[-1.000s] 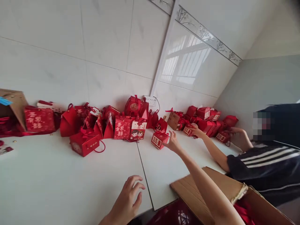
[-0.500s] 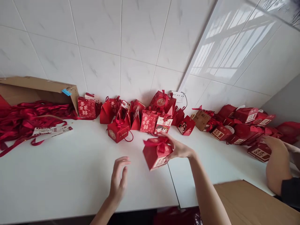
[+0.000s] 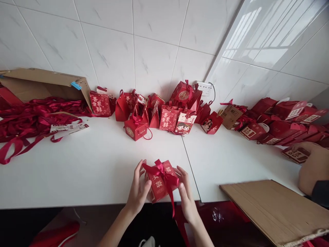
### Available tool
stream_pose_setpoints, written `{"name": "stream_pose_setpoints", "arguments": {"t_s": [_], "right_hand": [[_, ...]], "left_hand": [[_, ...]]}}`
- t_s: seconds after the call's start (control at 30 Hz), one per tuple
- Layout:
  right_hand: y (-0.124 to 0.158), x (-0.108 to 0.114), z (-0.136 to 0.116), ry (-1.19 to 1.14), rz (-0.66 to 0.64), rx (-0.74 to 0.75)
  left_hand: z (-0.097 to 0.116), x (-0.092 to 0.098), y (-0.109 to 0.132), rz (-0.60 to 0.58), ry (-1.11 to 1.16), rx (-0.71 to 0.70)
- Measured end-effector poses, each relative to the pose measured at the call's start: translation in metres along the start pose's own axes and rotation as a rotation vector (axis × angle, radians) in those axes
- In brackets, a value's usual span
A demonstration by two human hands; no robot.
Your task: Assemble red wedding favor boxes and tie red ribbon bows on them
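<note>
Both of my hands hold a small red gift box (image 3: 158, 183) tied with a red ribbon bow, just above the near edge of the white table (image 3: 97, 171). My left hand (image 3: 138, 192) grips its left side, thumb on the front. My right hand (image 3: 186, 195) grips its right side. A ribbon tail hangs down from the bow between my hands.
Many red gift boxes and bags (image 3: 167, 115) line the tiled wall. An open cardboard box (image 3: 38, 84) spills red ribbons (image 3: 28, 123) at the left. A cardboard flap (image 3: 272, 209) lies at the lower right. Another person's hand (image 3: 312, 168) rests at the right edge.
My right hand brought the red box from the row near the wall to the table's near edge. My left hand closed on it. The view swung left and down.
</note>
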State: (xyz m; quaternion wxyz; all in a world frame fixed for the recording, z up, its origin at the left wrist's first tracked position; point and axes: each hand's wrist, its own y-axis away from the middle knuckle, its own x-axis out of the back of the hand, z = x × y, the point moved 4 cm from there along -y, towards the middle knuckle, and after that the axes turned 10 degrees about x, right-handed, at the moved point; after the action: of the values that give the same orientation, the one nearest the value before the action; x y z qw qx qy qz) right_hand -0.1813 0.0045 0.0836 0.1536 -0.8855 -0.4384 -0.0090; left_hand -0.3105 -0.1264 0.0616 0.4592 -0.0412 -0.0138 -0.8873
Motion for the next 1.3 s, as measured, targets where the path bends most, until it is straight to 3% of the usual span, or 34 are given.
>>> {"name": "stream_pose_setpoints", "arguments": {"t_s": [0.1,0.3,0.4,0.5,0.63,0.8,1.03,1.1,1.2,1.3], "right_hand": [[-0.005,-0.005,0.007,0.039,-0.027,0.026],[-0.035,0.027,0.012,0.056,0.269,0.014],[-0.048,0.038,0.002,0.141,0.157,-0.051],[-0.066,0.038,-0.007,0.157,-0.027,-0.064],[-0.086,0.03,-0.015,0.094,-0.172,-0.079],[-0.081,0.023,-0.022,0.134,-0.26,-0.127],[-0.047,0.027,-0.026,0.127,-0.1,-0.159],[-0.043,0.026,-0.024,0.11,-0.088,-0.181],[-0.043,0.023,-0.02,0.102,-0.068,-0.196],[-0.048,0.021,-0.02,0.173,-0.077,-0.184]], "left_hand": [[0.003,-0.003,0.003,-0.02,-0.033,0.007],[0.02,0.01,0.002,-0.042,-0.124,-0.033],[0.039,0.015,-0.004,-0.017,-0.213,-0.014],[0.06,0.007,-0.011,-0.089,-0.412,0.023],[0.079,-0.007,-0.017,-0.145,-0.572,-0.097],[0.076,-0.006,-0.021,-0.04,-0.605,-0.22],[0.056,-0.002,-0.013,-0.174,-0.444,0.225],[0.056,-0.002,-0.014,-0.152,-0.443,0.167],[0.061,0.0,-0.02,-0.078,-0.417,-0.045],[0.06,-0.002,-0.029,-0.191,-0.31,0.008]]}}
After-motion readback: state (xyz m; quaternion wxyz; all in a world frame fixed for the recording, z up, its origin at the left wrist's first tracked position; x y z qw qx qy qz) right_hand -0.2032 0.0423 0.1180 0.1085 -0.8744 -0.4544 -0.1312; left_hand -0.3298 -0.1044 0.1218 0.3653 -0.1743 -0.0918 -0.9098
